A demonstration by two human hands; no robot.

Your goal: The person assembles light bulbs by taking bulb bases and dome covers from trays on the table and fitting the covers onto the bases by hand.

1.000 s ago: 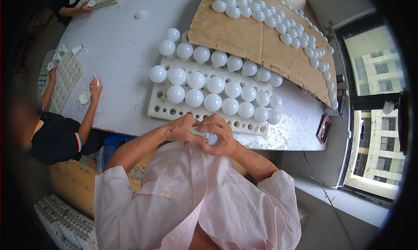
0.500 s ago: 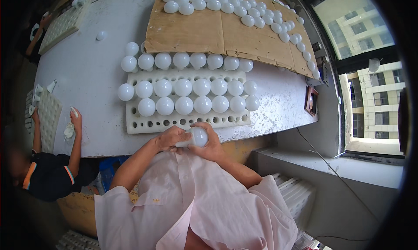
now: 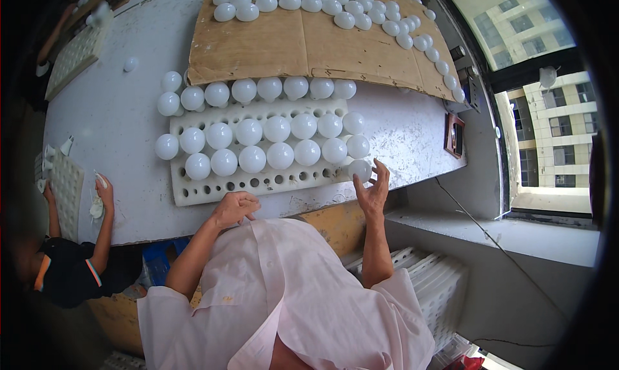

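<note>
At the near right corner of the white foam tray [image 3: 222, 194], my right hand [image 3: 372, 193] has its thumb and fingers around a white globe light bulb [image 3: 360, 170]. The fingertips seem to touch the globe; its lower end is hidden. My left hand [image 3: 235, 209] hovers empty by the tray's near edge, its fingers loosely bent and a little apart. Rows of similar light bulbs [image 3: 249, 132] stand in the tray, globes up. The tray's nearest row of holes shows bare, apart from the bulb at my right hand.
A brown cardboard sheet [image 3: 258, 54] with many bulbs lies beyond the tray. On the left, another person [image 3: 71, 267] works beside a foam tray [image 3: 66, 183]. Stacked trays [image 3: 425, 280] stand low on the right, below the window sill [image 3: 490, 241]. A brown-framed object [image 3: 454, 136] lies at the table's right.
My hands have parted from in front of my chest. My right hand has carried the light bulb forward and right to the tray's corner; my left hand has come away from it.
</note>
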